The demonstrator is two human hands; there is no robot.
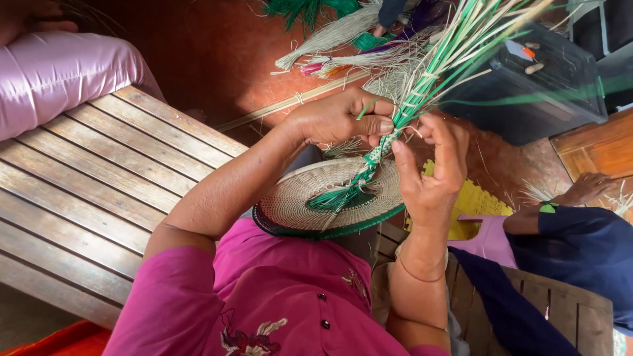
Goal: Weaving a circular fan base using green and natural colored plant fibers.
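Note:
A round woven disc (297, 198) of pale straw with a dark green rim rests on my lap. From its middle rises a green and white plaited band (369, 161) that fans out into loose green and pale strands (455, 46). My left hand (339, 118) pinches the plait near its top, thumb and fingers closed on the strands. My right hand (432, 171) grips the same plait from the right, fingers curled around it.
A slatted wooden bench (86, 191) lies to my left, with a pink cushion (59, 72) at its far end. Bundles of dyed straw (343, 39) lie on the red floor. A dark plastic box (541, 86) stands at upper right. Another person's hand (590, 188) and dark sleeve are at right.

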